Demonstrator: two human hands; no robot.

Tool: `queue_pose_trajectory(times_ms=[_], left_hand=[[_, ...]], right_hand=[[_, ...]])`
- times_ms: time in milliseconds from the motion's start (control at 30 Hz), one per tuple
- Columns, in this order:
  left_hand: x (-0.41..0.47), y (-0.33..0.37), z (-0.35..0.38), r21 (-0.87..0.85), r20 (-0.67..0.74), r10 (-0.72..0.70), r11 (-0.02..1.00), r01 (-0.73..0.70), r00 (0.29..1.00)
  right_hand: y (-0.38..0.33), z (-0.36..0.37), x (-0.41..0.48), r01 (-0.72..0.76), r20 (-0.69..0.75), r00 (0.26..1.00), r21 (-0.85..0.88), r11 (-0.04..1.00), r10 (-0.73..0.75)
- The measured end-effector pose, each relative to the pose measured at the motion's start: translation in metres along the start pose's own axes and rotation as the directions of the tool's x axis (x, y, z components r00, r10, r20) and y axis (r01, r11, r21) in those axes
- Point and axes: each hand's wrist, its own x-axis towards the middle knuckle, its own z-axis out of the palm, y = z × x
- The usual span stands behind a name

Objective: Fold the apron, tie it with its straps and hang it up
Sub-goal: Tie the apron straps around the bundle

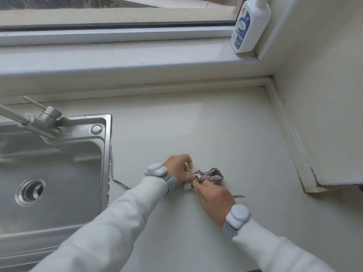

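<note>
The apron [211, 176] is a small bunched bundle of red-and-white checked cloth on the pale counter, just ahead of both hands. My left hand [179, 167] grips its left end, fingers curled over the cloth. My right hand [213, 197] pinches the bundle from the near side, fingers pressed into it. One thin checked strap [117, 182] trails left from under my left wrist to the sink edge and runs up along it. Another short strap end [239, 196] lies on the counter right of my right hand.
A steel sink [59, 173] with a tap [39, 122] fills the left side. A white and blue bottle [249, 26] stands on the window sill at the back right. A wall and a cabinet corner [314, 185] bound the counter on the right.
</note>
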Motion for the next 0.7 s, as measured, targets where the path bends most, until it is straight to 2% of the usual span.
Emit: queue_pose_trajectory(times_ms=[67, 167, 233, 300, 400, 567, 700], left_hand=[[0.002, 0.0, -0.001, 0.057, 0.017, 0.082, 0.995, -0.083, 0.996], [-0.008, -0.006, -0.003, 0.051, 0.001, 0.181, 0.982, -0.181, 0.983], [-0.024, -0.016, -0.01, 0.016, -0.063, 0.139, 0.99, -0.138, 0.988], [-0.042, -0.029, -0.019, 0.061, -0.101, 0.029, 0.998, -0.023, 0.994], [-0.067, -0.045, -0.022, 0.175, -0.142, -0.088, 0.978, 0.112, 0.986], [-0.095, -0.061, -0.002, 0.108, -0.174, -0.221, 0.964, 0.242, 0.96], [-0.111, -0.052, 0.012, 0.248, -0.207, -0.238, 0.926, 0.286, 0.949]], right_hand=[[0.011, 0.011, -0.012, 0.1, 0.011, 0.995, -0.174, 0.98, -0.1], [0.016, 0.014, -0.009, 0.152, -0.023, 0.985, -0.339, 0.928, -0.169], [0.014, 0.013, -0.001, 0.169, -0.045, 0.978, -0.397, 0.902, -0.203], [0.013, 0.013, 0.008, 0.176, -0.057, 0.973, -0.446, 0.878, -0.224], [0.009, 0.017, 0.022, 0.15, -0.086, 0.974, -0.449, 0.881, -0.209], [0.006, 0.022, 0.037, 0.073, -0.15, 0.979, -0.385, 0.92, -0.14], [0.003, 0.024, 0.043, -0.039, -0.181, 0.983, -0.277, 0.96, -0.012]])
